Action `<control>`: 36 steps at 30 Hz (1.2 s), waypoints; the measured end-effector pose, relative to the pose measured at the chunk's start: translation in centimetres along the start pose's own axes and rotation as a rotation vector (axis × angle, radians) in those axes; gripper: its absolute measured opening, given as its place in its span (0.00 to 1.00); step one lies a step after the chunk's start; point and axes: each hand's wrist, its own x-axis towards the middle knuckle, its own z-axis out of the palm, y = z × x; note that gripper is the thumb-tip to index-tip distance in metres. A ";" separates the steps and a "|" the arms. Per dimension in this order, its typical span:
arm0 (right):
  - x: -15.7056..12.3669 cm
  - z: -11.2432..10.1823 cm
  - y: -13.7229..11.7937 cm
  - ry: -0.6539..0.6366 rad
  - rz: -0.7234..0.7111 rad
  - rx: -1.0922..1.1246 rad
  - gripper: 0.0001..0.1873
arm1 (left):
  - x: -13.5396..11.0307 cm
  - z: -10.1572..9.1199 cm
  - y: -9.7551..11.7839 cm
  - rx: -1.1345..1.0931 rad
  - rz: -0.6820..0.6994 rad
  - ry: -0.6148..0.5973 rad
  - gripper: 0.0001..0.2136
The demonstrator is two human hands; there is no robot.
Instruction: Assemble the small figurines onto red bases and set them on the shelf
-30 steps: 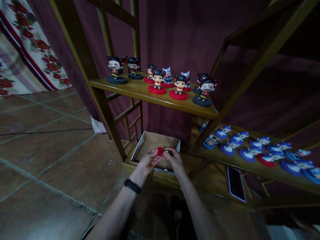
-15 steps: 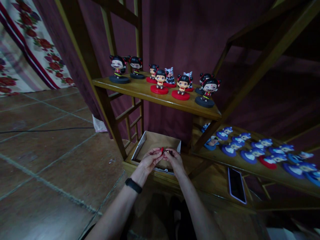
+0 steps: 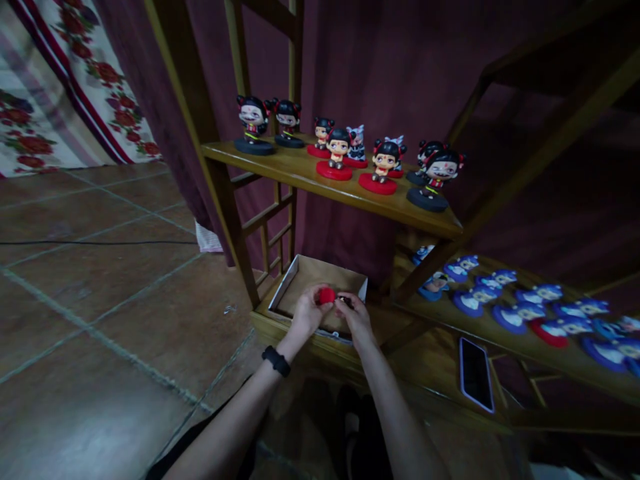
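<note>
Above an open cardboard box (image 3: pixel 330 269), my two hands are close together. My left hand (image 3: pixel 309 311) is closed on a round red base (image 3: pixel 327 295), its flat face turned toward me. A small dark figurine (image 3: pixel 345 301) sits in the closed fingers of my right hand (image 3: pixel 358 319), mostly covered by them. The base and the figurine are side by side; whether they touch I cannot tell. On the shelf above stand black-haired figurines on red and black bases, among them a seated figurine (image 3: pixel 339 148) on a red base.
A wooden shelf (image 3: pixel 280 172) juts out above the box. To the right, a lower shelf bears several blue-haired figurines (image 3: pixel 475 297). A phone (image 3: pixel 476 373) lies on the wooden ledge at lower right. A black cable (image 3: pixel 100 243) crosses the tiled floor at left.
The red base in my left hand has turned from edge-on to showing its round face. The view has shifted slightly, so the shelves appear a little farther right.
</note>
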 end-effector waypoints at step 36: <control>-0.6 -0.1 -0.3 -0.051 -0.051 -0.180 0.14 | -2.7 0.3 1.6 1.128 0.673 -0.326 0.15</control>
